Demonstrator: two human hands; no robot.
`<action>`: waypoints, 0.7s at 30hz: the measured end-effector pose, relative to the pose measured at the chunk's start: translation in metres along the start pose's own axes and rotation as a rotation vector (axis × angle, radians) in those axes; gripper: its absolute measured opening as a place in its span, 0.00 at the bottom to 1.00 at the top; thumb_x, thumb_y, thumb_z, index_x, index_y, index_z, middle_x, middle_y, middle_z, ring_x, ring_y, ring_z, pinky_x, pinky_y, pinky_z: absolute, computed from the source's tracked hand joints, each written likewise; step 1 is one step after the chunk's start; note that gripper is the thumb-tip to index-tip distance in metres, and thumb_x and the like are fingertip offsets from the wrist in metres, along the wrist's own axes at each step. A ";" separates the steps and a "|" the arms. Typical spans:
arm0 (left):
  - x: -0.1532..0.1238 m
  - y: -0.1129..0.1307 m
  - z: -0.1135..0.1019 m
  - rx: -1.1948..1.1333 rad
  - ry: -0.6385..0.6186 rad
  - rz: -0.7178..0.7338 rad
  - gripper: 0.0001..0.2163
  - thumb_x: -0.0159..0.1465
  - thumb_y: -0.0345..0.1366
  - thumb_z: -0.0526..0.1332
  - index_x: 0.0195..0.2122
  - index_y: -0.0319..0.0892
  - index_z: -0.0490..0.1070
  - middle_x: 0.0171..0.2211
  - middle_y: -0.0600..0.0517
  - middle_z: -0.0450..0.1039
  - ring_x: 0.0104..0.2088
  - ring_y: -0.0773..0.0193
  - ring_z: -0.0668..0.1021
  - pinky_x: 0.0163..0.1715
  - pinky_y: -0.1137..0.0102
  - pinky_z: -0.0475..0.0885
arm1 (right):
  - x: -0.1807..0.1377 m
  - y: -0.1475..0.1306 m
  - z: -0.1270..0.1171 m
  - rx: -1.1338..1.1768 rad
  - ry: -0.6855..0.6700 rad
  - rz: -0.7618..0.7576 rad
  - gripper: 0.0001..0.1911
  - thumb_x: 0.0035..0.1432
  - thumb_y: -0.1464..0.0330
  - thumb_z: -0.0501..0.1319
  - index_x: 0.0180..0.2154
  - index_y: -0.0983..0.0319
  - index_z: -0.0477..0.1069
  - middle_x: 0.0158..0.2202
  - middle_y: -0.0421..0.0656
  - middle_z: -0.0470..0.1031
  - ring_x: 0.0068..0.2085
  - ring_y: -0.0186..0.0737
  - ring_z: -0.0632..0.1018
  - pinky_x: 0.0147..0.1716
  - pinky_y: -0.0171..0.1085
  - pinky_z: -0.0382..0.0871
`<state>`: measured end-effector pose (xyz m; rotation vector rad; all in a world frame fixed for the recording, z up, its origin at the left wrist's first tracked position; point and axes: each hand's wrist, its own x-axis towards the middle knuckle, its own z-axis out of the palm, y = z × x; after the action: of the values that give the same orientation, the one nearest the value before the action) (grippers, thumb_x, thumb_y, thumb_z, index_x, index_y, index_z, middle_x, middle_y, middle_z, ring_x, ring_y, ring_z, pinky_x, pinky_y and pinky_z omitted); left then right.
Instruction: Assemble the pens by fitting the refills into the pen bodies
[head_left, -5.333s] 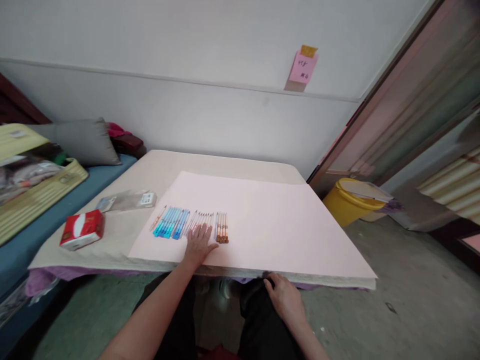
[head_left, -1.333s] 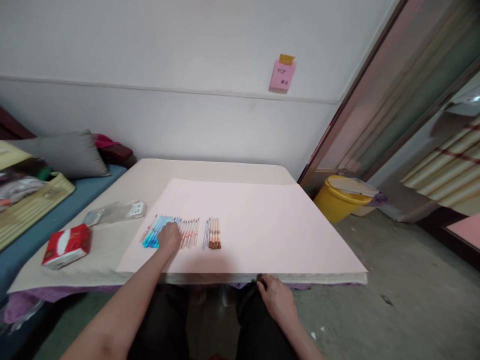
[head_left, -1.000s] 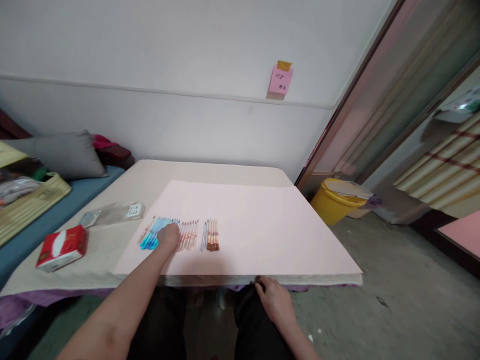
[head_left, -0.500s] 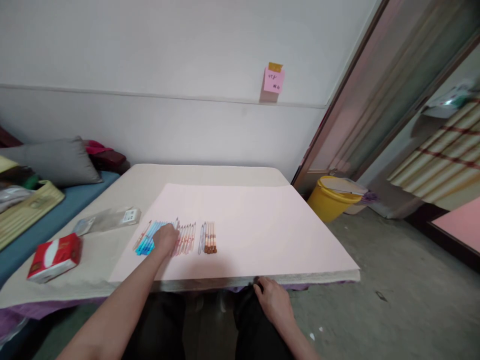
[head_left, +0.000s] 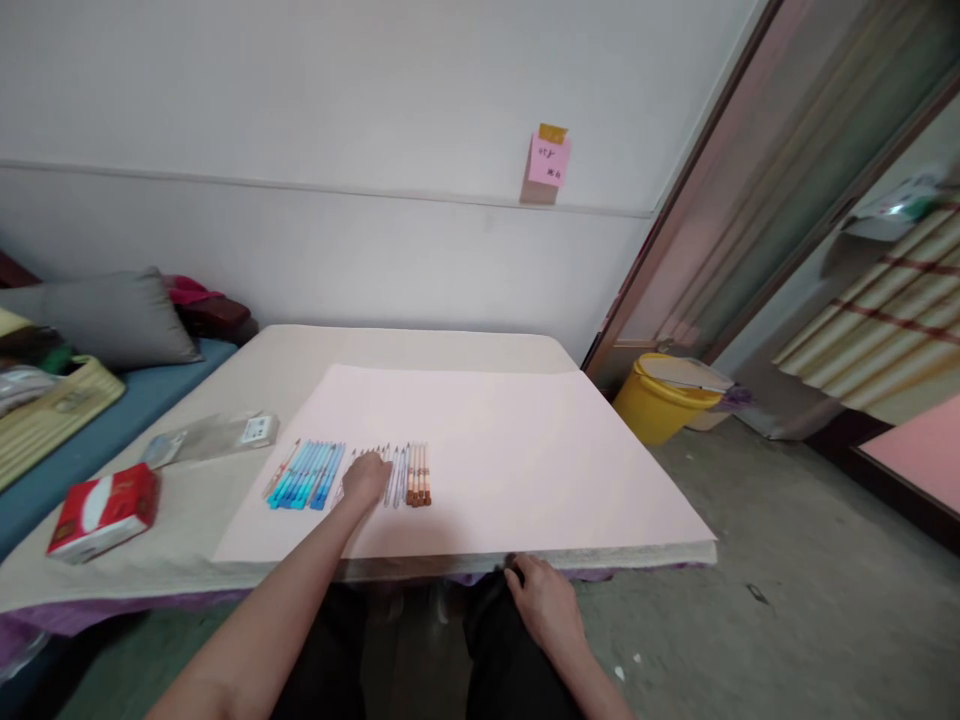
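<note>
Three groups of pens lie in a row on a pale pink sheet (head_left: 510, 450) on the table. Blue pens (head_left: 306, 474) are at the left, pink-tinted clear pens (head_left: 391, 472) in the middle, orange pens (head_left: 419, 474) at the right. My left hand (head_left: 365, 478) rests on the near ends of the clear pens, fingers lying flat over them and hiding part of the group. My right hand (head_left: 546, 603) lies loosely on my dark trousers, just under the table's front edge, holding nothing.
A red tissue pack (head_left: 101, 510) and a clear plastic sleeve (head_left: 214, 436) lie left of the sheet on the beige table (head_left: 390, 345). A yellow bucket (head_left: 660, 405) stands on the floor at the right. A grey cushion (head_left: 112, 318) and a basket (head_left: 45, 420) sit on the left.
My left hand moved right from the blue pens onto the clear ones. The clear pens now sit against the orange group, with a gap beside the blue ones. My right hand stayed put.
</note>
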<state>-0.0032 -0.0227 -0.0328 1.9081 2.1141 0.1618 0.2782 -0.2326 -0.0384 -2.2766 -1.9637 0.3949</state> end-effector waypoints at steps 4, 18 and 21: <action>-0.025 -0.016 0.002 0.007 0.078 0.131 0.15 0.63 0.43 0.50 0.40 0.43 0.73 0.42 0.45 0.75 0.45 0.56 0.75 0.43 0.65 0.67 | 0.001 -0.001 -0.001 0.000 -0.006 -0.009 0.13 0.61 0.64 0.50 0.36 0.59 0.73 0.38 0.45 0.77 0.42 0.41 0.75 0.38 0.35 0.62; -0.050 -0.031 0.038 0.049 0.221 0.520 0.12 0.61 0.39 0.57 0.44 0.43 0.70 0.46 0.44 0.71 0.49 0.53 0.69 0.50 0.59 0.59 | 0.001 0.001 0.004 -0.018 -0.001 -0.022 0.13 0.62 0.64 0.50 0.36 0.59 0.72 0.38 0.44 0.77 0.40 0.41 0.76 0.36 0.34 0.62; -0.053 -0.031 0.037 0.032 0.246 0.524 0.13 0.60 0.40 0.59 0.45 0.43 0.69 0.49 0.44 0.69 0.51 0.52 0.68 0.51 0.59 0.58 | 0.001 0.001 0.005 -0.006 0.006 -0.025 0.13 0.62 0.64 0.50 0.36 0.58 0.72 0.37 0.43 0.77 0.40 0.40 0.76 0.35 0.34 0.62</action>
<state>-0.0176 -0.0829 -0.0690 2.5354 1.7019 0.4941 0.2784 -0.2324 -0.0432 -2.2517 -1.9908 0.3804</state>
